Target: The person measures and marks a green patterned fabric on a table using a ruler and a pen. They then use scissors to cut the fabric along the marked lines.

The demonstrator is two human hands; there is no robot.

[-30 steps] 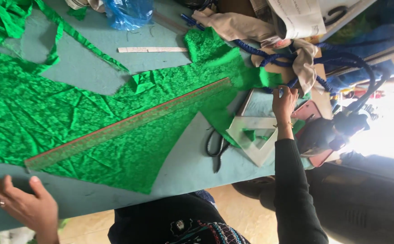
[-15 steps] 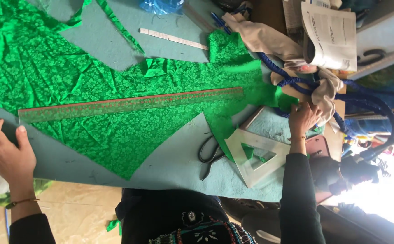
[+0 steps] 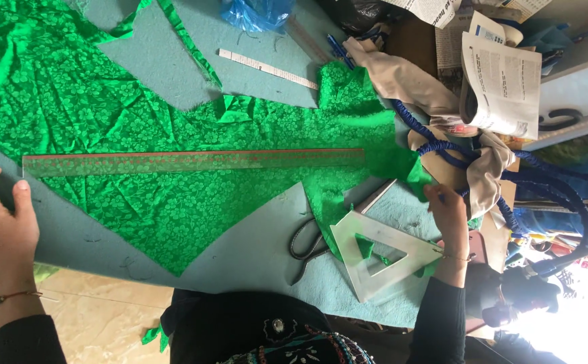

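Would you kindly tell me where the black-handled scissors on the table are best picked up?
By the looped black handles of the scissors, from the table edge nearest the person. The blades look tucked under the green fabric and set square; the handles lie bare on the blue-grey table cover.

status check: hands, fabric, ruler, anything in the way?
Left hand flat by long clear ruler. Right hand pinching green floral fabric corner. Clear set square and black scissors beside right hand.
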